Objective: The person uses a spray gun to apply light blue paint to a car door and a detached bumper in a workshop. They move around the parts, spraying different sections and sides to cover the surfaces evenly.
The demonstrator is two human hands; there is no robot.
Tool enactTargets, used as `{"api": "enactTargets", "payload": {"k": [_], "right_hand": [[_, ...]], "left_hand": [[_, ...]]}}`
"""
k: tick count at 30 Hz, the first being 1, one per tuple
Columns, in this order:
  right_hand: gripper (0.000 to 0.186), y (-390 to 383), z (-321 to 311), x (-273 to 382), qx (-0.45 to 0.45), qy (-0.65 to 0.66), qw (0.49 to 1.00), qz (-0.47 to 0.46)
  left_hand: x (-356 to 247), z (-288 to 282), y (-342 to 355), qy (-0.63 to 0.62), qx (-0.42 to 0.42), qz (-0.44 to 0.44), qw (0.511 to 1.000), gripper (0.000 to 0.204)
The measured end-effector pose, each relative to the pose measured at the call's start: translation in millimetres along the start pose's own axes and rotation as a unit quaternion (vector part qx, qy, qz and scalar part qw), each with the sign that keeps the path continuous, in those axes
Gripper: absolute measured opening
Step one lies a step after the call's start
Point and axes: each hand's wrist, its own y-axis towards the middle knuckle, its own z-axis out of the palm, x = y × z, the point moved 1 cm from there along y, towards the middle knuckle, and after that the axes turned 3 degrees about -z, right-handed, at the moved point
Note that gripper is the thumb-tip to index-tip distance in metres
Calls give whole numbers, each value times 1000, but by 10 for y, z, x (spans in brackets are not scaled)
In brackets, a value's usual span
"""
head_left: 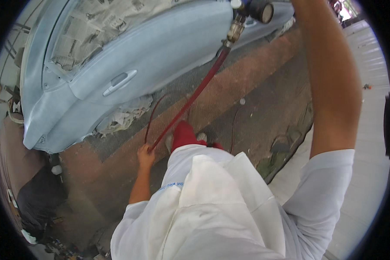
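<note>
My left hand (pixel 146 157) is closed around a dark red air hose (pixel 190 102) at waist height. From there the hose runs up to a metal fitting (pixel 235 31) below a round pressure gauge (pixel 261 11) at the top edge. Whatever tool the fitting belongs to is cut off by the frame. My right arm (pixel 333 86) is raised, and its hand lies past the top edge, out of sight. Ahead of me is a car body (pixel 160 56) in pale blue-grey, with a door handle (pixel 120 82) in the same colour. Newspaper (pixel 91 30) covers its windows.
More crumpled paper (pixel 123 115) covers the wheel area. A loop of hose (pixel 154 115) hangs toward the brown floor (pixel 264 82). Dark cloth (pixel 39 195) and clutter stand at the left. A pale wall (pixel 368 130) runs along the right, beside a ragged floor edge (pixel 286 160).
</note>
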Motion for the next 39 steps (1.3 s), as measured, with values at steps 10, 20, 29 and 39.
{"api": "enactTargets", "payload": {"k": [10, 20, 29, 39], "right_hand": [[70, 504, 12, -544, 20, 47, 995, 85], [74, 1591, 1406, 113, 175, 69, 982, 6], [62, 2524, 4199, 591, 237, 90, 961, -109], [58, 2154, 6997, 959, 422, 25, 904, -71]], "left_hand": [[256, -15, -1279, 23, -211, -256, 943, 10], [515, -377, -1036, -15, -525, -401, 750, 12], [386, -1362, -331, 58, -652, -381, 653, 15], [-134, -1622, -184, 106, -672, -491, 544, 14]]}}
